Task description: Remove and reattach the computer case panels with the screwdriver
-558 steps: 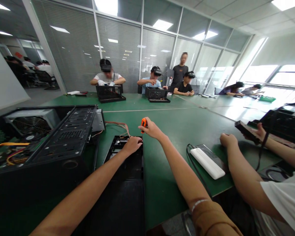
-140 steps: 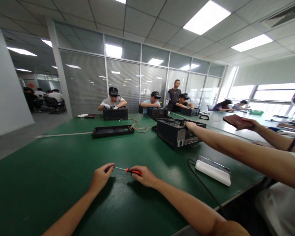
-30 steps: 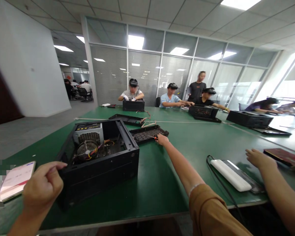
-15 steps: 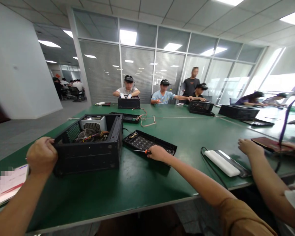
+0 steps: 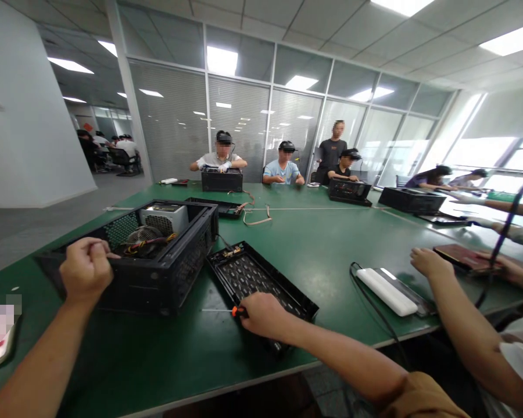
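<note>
The case [image 5: 148,290] stands open-topped on the green desk [image 5: 331,244], left of centre. Your left hand [image 5: 87,273] has its grip closed over the near rim. Judged stiff sheet steel, heavy at the power-supply end, with edges likely sharp: hold the folded rim, not the perforated wall. Your right hand [image 5: 265,315], grip wrapped round the orange-handled screwdriver [image 5: 234,311], rests against the flat, black, perforated panel [image 5: 253,276]. Beyond lie a smooth white power bank [image 5: 386,291] and a co-worker's hand [image 5: 427,262].

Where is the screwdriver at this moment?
Head view, low centre: the screwdriver is in the right hand, shaft pointing left over the table, at the near edge of the black side panel, right of the open computer case.
</note>
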A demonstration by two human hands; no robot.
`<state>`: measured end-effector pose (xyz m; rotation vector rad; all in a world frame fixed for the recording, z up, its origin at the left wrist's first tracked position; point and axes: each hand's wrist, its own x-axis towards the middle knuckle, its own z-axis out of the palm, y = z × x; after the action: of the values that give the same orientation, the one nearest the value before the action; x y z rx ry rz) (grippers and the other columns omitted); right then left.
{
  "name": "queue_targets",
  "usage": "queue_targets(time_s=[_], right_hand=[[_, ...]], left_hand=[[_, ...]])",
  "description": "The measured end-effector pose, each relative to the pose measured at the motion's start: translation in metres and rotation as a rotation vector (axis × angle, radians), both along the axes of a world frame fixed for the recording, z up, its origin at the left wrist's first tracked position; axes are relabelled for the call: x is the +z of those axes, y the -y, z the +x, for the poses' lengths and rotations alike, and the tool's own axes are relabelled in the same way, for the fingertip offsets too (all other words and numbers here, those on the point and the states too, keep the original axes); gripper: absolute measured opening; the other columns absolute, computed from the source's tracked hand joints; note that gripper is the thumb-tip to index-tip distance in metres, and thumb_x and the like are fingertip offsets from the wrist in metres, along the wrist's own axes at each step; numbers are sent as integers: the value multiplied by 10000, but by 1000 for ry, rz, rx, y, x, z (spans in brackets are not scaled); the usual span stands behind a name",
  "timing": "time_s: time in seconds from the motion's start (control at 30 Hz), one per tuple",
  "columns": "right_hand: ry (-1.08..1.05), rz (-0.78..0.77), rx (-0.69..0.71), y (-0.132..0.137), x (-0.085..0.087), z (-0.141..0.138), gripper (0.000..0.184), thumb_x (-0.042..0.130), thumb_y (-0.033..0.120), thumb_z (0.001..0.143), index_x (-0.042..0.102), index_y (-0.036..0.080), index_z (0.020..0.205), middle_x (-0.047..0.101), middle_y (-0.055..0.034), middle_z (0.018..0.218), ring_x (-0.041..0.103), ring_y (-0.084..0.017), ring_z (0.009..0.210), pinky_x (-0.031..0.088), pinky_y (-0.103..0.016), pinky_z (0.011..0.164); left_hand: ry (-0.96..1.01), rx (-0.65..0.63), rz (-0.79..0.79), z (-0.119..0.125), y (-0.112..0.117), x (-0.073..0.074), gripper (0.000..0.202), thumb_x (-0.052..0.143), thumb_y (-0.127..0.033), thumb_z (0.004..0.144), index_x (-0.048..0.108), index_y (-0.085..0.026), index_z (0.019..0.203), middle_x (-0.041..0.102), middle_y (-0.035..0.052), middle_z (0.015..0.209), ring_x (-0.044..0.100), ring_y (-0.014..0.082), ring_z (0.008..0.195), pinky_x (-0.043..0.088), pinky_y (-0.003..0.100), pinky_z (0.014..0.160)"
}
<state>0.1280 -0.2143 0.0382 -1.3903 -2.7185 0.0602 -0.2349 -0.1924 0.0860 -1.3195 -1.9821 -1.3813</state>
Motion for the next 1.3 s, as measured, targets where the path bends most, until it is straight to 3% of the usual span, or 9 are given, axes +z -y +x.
queue_targets(time_s=[0.13,0.23,0.37,0.47,0.63,0.77,0.87,1.1,1.3], right_hand=[[-105,-140,143,22,-2,-9,326,492,431,751,654,192,902,669,-72,823,619,-207,763,438,-264,648],[-255,-247,236,25,9,-2,463,499,559,726,619,193,984,656,-56,865,603,-190,785,432,-250,661],[-459,-222,164,9,35,42,373,528,409,760,546,163,1040,613,-57,945,559,-157,829,418,-245,713],[-561,-243,55,-12,47,84,312,493,210,765,478,150,1071,586,-51,991,538,-124,858,410,-233,746],[-641,-96,-66,-39,45,119,225,508,173,740,525,158,964,597,-35,932,541,-124,816,414,-253,741],[-666,98,-20,-58,46,123,190,557,190,717,613,160,896,588,-47,899,538,-139,820,409,-275,774],[-676,170,6,-80,52,122,196,550,180,713,641,162,885,578,-52,898,533,-136,827,403,-269,788],[-637,157,-5,-149,71,93,155,556,205,680,588,137,815,577,1,727,501,-99,630,389,-214,605],[-528,162,110,-192,71,51,122,596,196,659,600,150,771,594,-10,739,523,-110,680,386,-209,639]], left_hand=[[19,-24,-72,-24,1,10,153,392,-240,755,528,-178,787,580,-41,696,550,106,732,420,185,723],[31,-76,-24,-18,11,19,181,390,-289,777,540,-212,843,595,-47,831,543,102,794,425,213,784],[109,-311,155,45,35,26,260,438,-329,798,527,-176,988,595,23,961,560,131,852,443,259,826],[-35,-660,-140,119,39,22,245,493,-372,779,600,-196,910,623,20,959,566,154,885,426,271,871],[-62,-925,-438,204,-31,-4,307,457,-349,782,664,-190,945,661,25,990,593,170,914,434,256,859],[-38,-826,-603,221,-109,-34,333,513,-313,747,649,-135,994,674,67,949,622,167,837,466,228,750],[-143,-777,-625,221,-145,-49,295,550,-265,719,661,-135,959,681,83,904,622,171,812,458,239,748],[-347,-839,-590,215,-171,-69,206,518,-233,724,693,-187,823,684,57,851,603,173,819,421,257,806],[-476,-895,-539,208,-190,-86,228,467,-253,793,666,-184,880,668,50,911,588,174,864,419,263,815]])
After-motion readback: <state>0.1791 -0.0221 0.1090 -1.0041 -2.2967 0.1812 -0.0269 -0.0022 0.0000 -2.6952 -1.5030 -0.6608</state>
